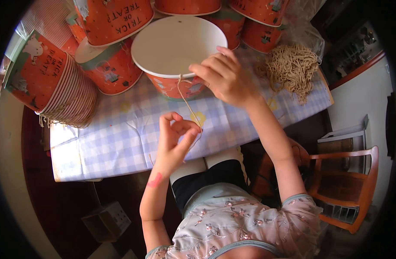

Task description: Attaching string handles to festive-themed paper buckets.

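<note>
An orange paper bucket [170, 86] with a white inside and cartoon prints stands upright on the table in front of me. A beige string [186, 100] is attached at its front rim and hangs down toward me. My left hand [174, 136] pinches the lower part of this string between thumb and fingers, apart from the bucket. My right hand [226, 77] is closed at the bucket's front right rim, fingers over the edge and the thumb at the outer wall. Whether it also holds a string end is hidden.
A leaning stack of nested orange buckets [55, 77] with strings hanging off it is at left. More buckets [113, 21] are piled behind. A tangled heap of beige strings [293, 69] lies at right on the checked tablecloth [116, 146]. A wooden chair [344, 185] stands at right.
</note>
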A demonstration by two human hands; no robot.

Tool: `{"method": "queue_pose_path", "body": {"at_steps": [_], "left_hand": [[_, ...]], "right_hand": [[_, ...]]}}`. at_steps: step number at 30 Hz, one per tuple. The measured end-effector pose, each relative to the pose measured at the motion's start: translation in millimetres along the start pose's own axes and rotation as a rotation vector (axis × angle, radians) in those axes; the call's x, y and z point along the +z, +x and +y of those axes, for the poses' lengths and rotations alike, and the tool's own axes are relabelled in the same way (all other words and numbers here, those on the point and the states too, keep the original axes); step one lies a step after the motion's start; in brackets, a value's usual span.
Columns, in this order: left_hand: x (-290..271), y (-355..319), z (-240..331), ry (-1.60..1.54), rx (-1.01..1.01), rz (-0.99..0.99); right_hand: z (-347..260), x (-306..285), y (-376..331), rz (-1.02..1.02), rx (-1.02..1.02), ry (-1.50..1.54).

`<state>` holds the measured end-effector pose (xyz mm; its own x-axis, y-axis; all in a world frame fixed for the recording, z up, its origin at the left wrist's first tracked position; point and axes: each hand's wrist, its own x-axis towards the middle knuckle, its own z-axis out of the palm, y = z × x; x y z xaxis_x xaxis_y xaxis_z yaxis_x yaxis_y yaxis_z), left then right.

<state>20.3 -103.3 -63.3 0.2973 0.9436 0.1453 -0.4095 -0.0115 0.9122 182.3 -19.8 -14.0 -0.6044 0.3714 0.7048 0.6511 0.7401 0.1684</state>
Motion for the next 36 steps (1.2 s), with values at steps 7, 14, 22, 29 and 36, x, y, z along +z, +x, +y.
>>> {"method": "queue_pose_path", "body": {"at_steps": [7, 14, 22, 29, 36], "left_hand": [[2.2, -1.5, 10.0, 0.729, 0.002, 0.184], [-3.8, -44.1, 21.3, 0.338, -0.105, -0.044], [-36.4, -157.7, 39.0, 0.397, -0.418, -0.084], [-38.5, -255.9, 95.1, 0.725, -0.311, 0.384], [-22.8, -285.1, 164.5, 0.987, 0.218, 0.258]], "right_hand": [[-16.1, -0.9, -4.1, 0.075, 0.033, 0.061], [-8.9, -2.1, -7.7, 0.083, 0.093, 0.058], [5.7, -5.5, -18.2, 0.073, 0.110, 0.049], [12.7, -7.8, -18.7, 0.091, 0.100, 0.058], [16.0, -14.1, -21.4, 0.058, 0.079, 0.108]]}}
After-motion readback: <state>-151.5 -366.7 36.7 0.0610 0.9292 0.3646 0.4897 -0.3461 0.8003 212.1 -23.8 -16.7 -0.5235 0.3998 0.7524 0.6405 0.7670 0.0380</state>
